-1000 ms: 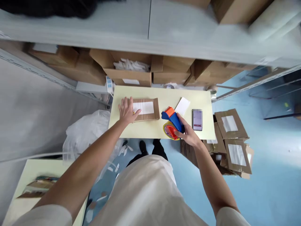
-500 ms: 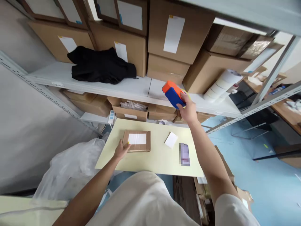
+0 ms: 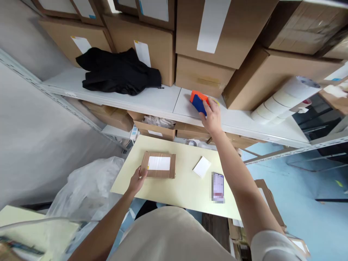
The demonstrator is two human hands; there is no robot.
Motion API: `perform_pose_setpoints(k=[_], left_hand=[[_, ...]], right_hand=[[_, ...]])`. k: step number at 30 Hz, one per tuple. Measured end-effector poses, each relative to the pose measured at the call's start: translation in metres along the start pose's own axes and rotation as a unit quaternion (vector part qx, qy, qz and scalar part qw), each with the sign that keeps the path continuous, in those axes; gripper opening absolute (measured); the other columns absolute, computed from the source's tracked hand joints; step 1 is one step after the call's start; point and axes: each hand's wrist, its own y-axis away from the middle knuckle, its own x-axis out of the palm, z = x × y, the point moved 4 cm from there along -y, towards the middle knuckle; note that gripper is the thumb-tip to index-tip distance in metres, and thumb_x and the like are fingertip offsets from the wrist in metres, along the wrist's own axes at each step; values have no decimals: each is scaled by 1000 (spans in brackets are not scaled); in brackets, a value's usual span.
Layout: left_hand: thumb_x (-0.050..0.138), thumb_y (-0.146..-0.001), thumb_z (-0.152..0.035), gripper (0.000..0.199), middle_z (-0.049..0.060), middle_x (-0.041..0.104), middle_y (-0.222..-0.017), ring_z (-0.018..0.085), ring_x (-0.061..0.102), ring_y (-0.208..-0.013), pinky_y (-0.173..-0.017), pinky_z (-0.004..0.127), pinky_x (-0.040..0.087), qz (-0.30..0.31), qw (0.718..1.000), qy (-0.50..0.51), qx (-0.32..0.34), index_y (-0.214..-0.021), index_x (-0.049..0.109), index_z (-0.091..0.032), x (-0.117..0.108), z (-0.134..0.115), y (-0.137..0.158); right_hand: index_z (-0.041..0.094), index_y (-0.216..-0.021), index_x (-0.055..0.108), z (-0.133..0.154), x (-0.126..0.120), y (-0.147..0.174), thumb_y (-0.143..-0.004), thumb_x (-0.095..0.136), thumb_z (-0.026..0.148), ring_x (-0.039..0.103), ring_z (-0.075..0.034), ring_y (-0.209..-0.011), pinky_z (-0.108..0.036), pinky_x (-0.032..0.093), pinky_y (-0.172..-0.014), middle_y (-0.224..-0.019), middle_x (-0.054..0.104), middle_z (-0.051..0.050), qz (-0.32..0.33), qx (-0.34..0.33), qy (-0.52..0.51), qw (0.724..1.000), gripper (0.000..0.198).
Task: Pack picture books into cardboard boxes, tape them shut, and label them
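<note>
My right hand (image 3: 212,115) reaches up to the middle shelf, its fingers closed round an orange and blue tape dispenser (image 3: 199,103). A bit of yellow shows behind the fingers. The dispenser is at the shelf surface; whether it bears its weight there I cannot tell. On the pale yellow table, my left hand (image 3: 136,180) grips the left edge of a flat brown cardboard box (image 3: 172,165), thumb at its near corner. A white label (image 3: 159,163) lies on top of the box. To its right are a small stack of white paper (image 3: 202,166) and a phone (image 3: 218,186).
Cardboard boxes (image 3: 205,74) line the grey shelf (image 3: 163,101), with a black garment (image 3: 119,72) at left and white rolls (image 3: 285,98) at right. An open carton (image 3: 154,129) sits below. Clear plastic wrap (image 3: 84,185) hangs left of the table (image 3: 185,192).
My right hand has lowered the tape dispenser from above the shelf's front edge to the shelf surface. My left hand stays at the box's left edge. The view has shifted slightly.
</note>
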Motion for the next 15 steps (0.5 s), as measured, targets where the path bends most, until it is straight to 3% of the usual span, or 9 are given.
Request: perform_pose_setpoints(k=[3,5,7,9,12,15], left_hand=[[46,-80,-61,67,14,66,-120,28,62,-110,-93,38,49,30,998,47,-13,-126,54,-13,1,-3,-2],[47,-80,-62,64,13,67,-119,28,61,-111,-93,38,49,21,997,70,-26,-121,58,-14,-2,-1,-5],[48,-80,-62,60,11,68,-118,28,61,-112,-92,37,49,17,995,94,-32,-116,61,-16,-5,3,-7],[49,-80,-62,57,11,68,-116,28,61,-111,-89,37,50,32,993,108,-40,-112,63,-18,-7,8,-7],[53,-76,-62,55,12,69,-114,29,63,-109,-85,37,52,86,987,123,-48,-108,64,-18,-4,14,-5],[62,-70,-59,55,12,70,-106,27,66,-99,-81,37,53,133,982,135,-18,-106,63,-18,-1,13,-1]], right_hand=[[19,-137,45,27,8,87,-87,44,17,39,-29,-134,-53,34,-110,-143,45,-14,1,36,-74,997,50],[18,-136,46,45,33,158,-83,45,14,48,-27,-126,-49,39,-108,-131,54,-15,71,107,-139,982,53],[15,-139,41,62,69,225,-75,51,10,51,-27,-124,-47,41,-107,-130,54,-17,185,211,-196,939,65],[14,-143,36,82,107,277,-66,61,10,42,-30,-133,-48,36,-112,-140,46,-18,311,285,-236,875,81],[16,-146,29,111,145,313,-59,69,11,38,-31,-135,-48,33,-113,-145,42,-16,376,344,-309,803,95],[23,-142,34,126,153,316,-60,67,12,49,-26,-126,-46,39,-108,-136,51,-10,305,391,-365,788,90]])
